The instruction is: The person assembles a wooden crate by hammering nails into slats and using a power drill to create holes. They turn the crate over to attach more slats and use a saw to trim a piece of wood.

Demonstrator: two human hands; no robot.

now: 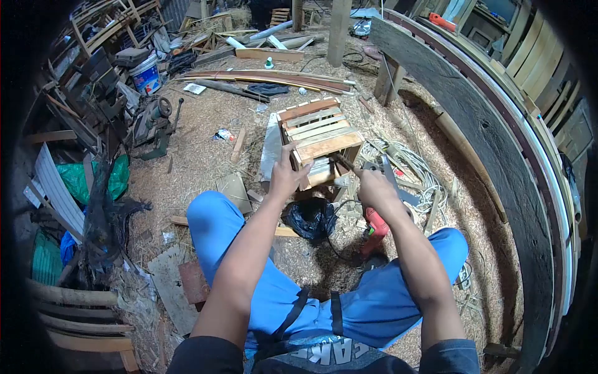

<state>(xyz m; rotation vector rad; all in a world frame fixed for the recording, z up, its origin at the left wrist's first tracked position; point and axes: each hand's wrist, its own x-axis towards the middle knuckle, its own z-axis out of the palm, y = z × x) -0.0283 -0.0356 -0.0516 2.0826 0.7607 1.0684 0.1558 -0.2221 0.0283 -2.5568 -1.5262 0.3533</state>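
A slatted wooden crate point(321, 134) stands on the shavings-covered ground in front of my legs. My left hand point(286, 174) grips its near left corner, with the fingers up along the side and the thumb over the front edge. My right hand point(377, 190) is closed round the handle of a hammer point(346, 163), whose dark head overlaps the crate's near opening. Just below the crate lies a black plastic bag point(310, 218). A red power tool point(375, 228) with a cord rests beneath my right forearm.
Right of the crate lies a coil of pale cable point(423, 181). A long dark timber beam point(486, 131) curves along the right side. A metal vise-like machine point(152, 128) and a paint bucket point(146, 75) stand at left. Wood strips point(268, 76) lie farther back.
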